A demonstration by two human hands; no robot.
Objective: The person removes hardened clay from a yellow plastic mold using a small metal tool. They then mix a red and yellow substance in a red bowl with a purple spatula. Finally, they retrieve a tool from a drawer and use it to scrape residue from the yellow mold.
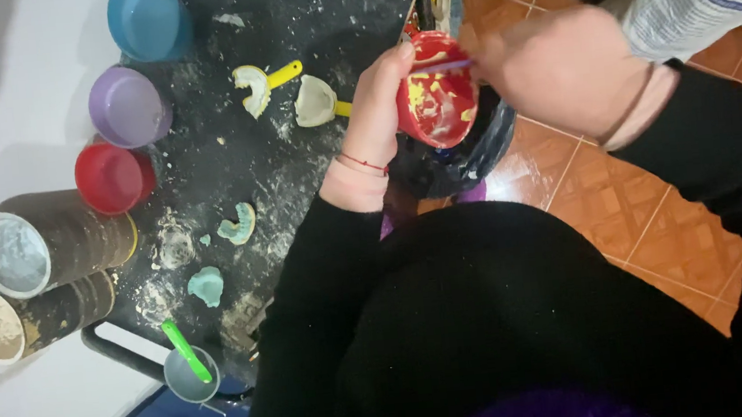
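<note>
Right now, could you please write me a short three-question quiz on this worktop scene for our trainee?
1. True or false: the left hand holds the red bowl.
2. What is the right hand doing? A) lifting the purple bowl B) working a thin tool in the red bowl C) resting flat on the worktop
3. What colour is the spatula in the small grey cup?

Key: 1 true; 2 B; 3 green.
</note>
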